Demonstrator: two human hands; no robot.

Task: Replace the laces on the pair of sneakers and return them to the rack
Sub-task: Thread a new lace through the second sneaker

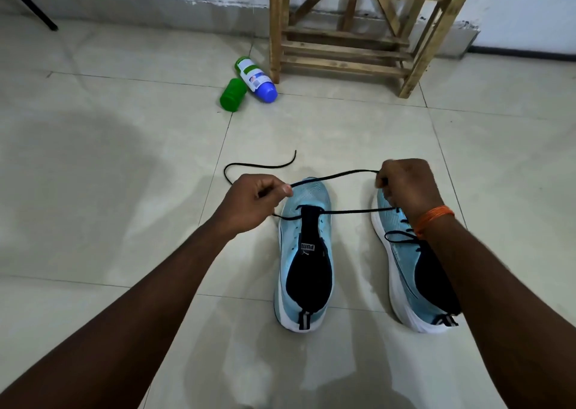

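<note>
Two light-blue sneakers with white soles stand side by side on the tiled floor, toes pointing away from me. The left sneaker has its black tongue exposed, with a black lace passing through its front eyelets. My left hand pinches one stretch of that lace beside the toe, and a loose end curls on the floor beyond it. My right hand grips the lace over the toe of the right sneaker, which is laced. The lace is pulled taut between both hands.
A wooden shoe rack stands against the wall ahead. A white bottle with a blue cap lies by its left leg, with a green container beside it. A black stand leg slants at the top left.
</note>
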